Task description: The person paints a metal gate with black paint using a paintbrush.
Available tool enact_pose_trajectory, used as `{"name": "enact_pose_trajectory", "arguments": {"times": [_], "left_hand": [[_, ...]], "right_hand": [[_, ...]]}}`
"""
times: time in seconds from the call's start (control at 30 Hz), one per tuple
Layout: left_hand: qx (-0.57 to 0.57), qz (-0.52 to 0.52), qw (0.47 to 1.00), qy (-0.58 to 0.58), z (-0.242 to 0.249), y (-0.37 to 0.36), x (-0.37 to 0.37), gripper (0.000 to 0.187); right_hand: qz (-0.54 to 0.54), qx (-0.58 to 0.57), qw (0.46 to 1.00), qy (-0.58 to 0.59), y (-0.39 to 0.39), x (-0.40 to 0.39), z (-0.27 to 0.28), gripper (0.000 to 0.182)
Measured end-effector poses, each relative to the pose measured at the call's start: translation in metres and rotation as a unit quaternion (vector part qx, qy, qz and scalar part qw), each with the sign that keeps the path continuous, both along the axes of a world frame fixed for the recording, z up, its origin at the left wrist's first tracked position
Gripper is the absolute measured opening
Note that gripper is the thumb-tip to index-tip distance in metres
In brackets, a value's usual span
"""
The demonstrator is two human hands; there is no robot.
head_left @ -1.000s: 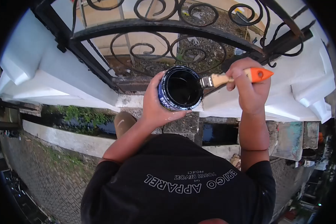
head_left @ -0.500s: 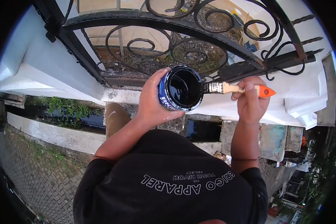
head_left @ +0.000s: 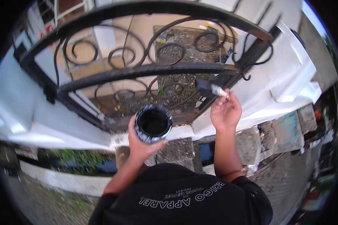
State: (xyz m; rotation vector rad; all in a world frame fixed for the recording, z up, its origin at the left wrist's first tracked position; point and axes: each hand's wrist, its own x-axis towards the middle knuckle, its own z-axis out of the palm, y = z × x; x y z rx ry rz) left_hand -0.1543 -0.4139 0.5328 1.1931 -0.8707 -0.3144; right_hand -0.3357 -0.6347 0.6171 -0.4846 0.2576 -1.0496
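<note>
My left hand [head_left: 141, 144] is wrapped round a can of black paint [head_left: 153, 123], held with its mouth up in front of the gate. In my right hand [head_left: 226, 110] is a paintbrush [head_left: 218, 90], pinched by its handle. The dark bristles point up and left, near the right part of the black iron gate [head_left: 150, 71]; whether they touch the metal cannot be made out. Scrolls and curved bars make up the gate, and rusty brown patches show near its right end.
White walls [head_left: 293, 75] flank the gate on both sides. Below lie a water-filled drain [head_left: 90, 165] with green plants, a concrete edge [head_left: 64, 180] and stone slabs [head_left: 248, 144]. Soil and tiled floor show through the bars.
The view has shifted, showing more of the gate. The brush has left the can and is now up by the gate's right side. The can sits lower and further left in view.
</note>
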Motion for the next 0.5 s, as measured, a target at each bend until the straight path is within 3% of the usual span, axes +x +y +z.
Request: {"name": "enact_pose_trajectory", "arguments": {"times": [0.1, 0.17, 0.23, 0.3, 0.37, 0.43, 0.5], "left_hand": [[0.042, 0.009, 0.999, -0.022, -0.001, 0.015, 0.003, 0.121], [0.045, 0.005, 0.999, 0.014, 0.002, 0.022, 0.002, 0.122], [0.065, 0.020, 0.998, 0.004, 0.003, 0.030, 0.004, 0.122], [0.084, 0.037, 0.996, -0.002, 0.000, 0.036, 0.008, 0.123], [0.100, 0.059, 0.993, -0.028, -0.002, 0.041, 0.015, 0.123], [0.093, 0.060, 0.993, -0.035, 0.000, 0.046, 0.018, 0.122], [0.087, 0.062, 0.994, -0.035, 0.001, 0.049, 0.021, 0.122]], "right_hand": [[-0.134, -0.164, 0.975, -0.062, -0.011, 0.015, 0.039, 0.031], [-0.286, -0.325, 0.901, -0.040, -0.024, 0.034, 0.061, 0.026], [-0.333, -0.410, 0.849, -0.028, -0.033, 0.057, 0.083, 0.022], [-0.378, -0.441, 0.812, 0.063, -0.044, 0.078, 0.097, 0.018], [-0.414, -0.410, 0.811, 0.052, -0.051, 0.082, 0.098, 0.014], [-0.528, -0.414, 0.737, 0.082, -0.061, 0.067, 0.101, 0.013], [-0.560, -0.405, 0.717, 0.087, -0.057, 0.066, 0.102, 0.008]]}}
